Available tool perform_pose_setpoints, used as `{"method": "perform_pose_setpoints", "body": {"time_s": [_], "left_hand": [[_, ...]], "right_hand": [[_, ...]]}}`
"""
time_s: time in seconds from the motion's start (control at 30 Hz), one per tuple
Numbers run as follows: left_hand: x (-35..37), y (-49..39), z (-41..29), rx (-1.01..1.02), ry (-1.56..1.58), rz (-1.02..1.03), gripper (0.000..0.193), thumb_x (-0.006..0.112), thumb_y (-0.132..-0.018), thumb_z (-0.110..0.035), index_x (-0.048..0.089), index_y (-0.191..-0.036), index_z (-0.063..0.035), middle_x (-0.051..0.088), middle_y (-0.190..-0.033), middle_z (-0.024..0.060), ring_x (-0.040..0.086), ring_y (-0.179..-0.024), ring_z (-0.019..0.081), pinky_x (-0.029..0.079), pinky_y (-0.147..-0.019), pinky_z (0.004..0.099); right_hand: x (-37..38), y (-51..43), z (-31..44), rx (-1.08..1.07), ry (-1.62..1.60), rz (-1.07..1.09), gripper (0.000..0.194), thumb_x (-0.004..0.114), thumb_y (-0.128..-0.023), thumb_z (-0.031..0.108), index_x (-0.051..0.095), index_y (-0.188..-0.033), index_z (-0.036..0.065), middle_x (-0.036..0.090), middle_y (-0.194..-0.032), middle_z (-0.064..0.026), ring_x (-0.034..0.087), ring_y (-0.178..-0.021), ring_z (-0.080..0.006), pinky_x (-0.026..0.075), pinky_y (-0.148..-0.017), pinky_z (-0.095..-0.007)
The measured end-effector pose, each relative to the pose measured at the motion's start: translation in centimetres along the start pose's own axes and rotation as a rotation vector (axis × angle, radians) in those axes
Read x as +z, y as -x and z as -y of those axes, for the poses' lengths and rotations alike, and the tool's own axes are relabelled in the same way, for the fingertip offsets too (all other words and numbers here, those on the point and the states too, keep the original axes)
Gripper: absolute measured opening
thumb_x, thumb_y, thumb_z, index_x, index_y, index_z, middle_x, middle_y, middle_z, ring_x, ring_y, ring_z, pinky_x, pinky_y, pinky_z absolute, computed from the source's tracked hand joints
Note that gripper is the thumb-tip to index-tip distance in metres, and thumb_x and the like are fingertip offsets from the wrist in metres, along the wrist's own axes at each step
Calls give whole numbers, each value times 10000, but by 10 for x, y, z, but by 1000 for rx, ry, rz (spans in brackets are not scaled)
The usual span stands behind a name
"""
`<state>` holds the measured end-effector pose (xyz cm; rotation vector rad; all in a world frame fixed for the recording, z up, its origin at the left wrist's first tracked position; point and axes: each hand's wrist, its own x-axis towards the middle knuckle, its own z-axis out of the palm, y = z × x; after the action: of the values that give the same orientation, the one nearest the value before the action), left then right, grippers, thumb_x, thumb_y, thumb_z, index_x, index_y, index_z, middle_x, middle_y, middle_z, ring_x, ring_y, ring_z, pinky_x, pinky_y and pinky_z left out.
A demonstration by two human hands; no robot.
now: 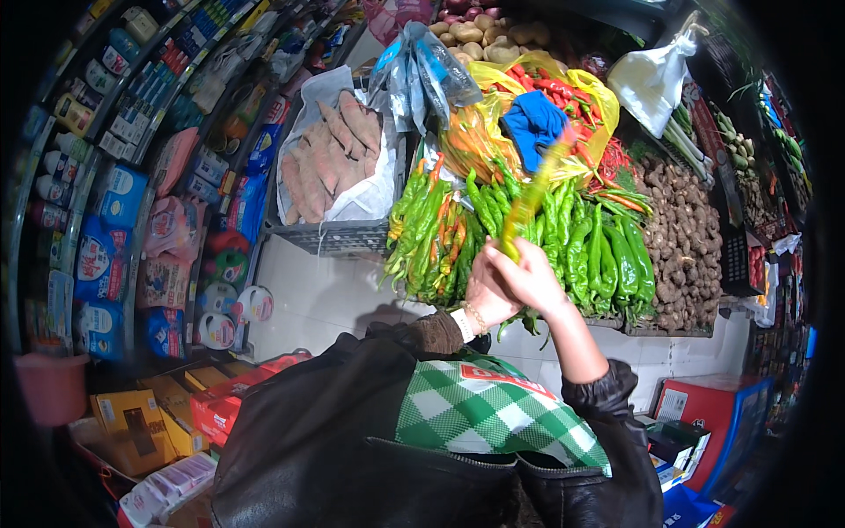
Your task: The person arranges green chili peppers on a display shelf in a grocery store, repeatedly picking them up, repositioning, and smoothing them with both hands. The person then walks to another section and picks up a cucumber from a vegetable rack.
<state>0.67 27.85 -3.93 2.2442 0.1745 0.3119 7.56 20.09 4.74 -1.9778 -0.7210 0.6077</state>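
My right hand [533,277] grips the lower end of a long yellow-green chili pepper [525,211], which points up and away and is blurred. My left hand [487,294], with a white watch band and a gold bracelet at the wrist, meets the right hand near the pepper's base. Its fingers are partly hidden, so I cannot tell whether it grips the pepper too. Just beyond the hands lie green chili peppers [573,244] in rows. To their left is a pile of mixed green and orange-red peppers [429,231].
A blue cloth [533,129] rests on a yellow plastic bag [608,109] of red peppers [558,86]. Sweet potatoes [330,158] fill a black crate [343,237] at left. Ginger-like roots [683,251] lie at right, potatoes [485,36] behind. Shelves of packaged goods [102,257] line the left.
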Motion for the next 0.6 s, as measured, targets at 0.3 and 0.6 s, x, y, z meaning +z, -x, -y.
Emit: {"method": "perform_pose_setpoints", "body": {"time_s": [0.3,0.6], "left_hand": [[-35,18,12,-53,254,163,865,781,-765,-376,371,-1434,-12,398,-1409,250,408,-1309,391,349,-1102,446],[-67,0,86,-299,-235,42,242,618,-828,-144,590,-1050,-53,630,-1002,178,651,-854,355,535,-753,446]], "right_hand": [[25,-90,-8,418,122,386,352,684,-857,268,688,-1049,-28,695,-810,-134,644,-736,-222,515,-724,-352],[13,-93,-40,354,-30,249,436,661,-902,292,633,-1192,-32,698,-1052,-132,622,-956,-197,465,-896,-319]]}}
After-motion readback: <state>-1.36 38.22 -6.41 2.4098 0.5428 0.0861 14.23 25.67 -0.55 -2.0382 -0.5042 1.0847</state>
